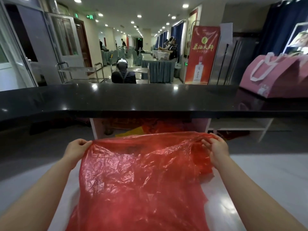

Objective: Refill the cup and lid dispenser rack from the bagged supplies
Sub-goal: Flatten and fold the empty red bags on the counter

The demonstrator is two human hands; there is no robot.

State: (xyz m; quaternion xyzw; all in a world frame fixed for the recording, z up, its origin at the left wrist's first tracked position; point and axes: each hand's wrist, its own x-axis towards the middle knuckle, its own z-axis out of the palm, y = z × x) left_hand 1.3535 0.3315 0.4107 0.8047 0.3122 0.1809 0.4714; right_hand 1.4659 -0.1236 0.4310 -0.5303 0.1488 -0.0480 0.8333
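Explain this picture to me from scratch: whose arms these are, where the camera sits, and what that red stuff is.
There is no machine here. A person wears the camera on their head, so you look forward and down along their own bare arms. The left hand and right hand each pinch the upper edge of a thin red plastic bag, stretched between them over a pale surface. What it holds cannot be seen. Ahead runs a glossy black counter with a pink gift bag on its right end. Beyond is a hall with other people.
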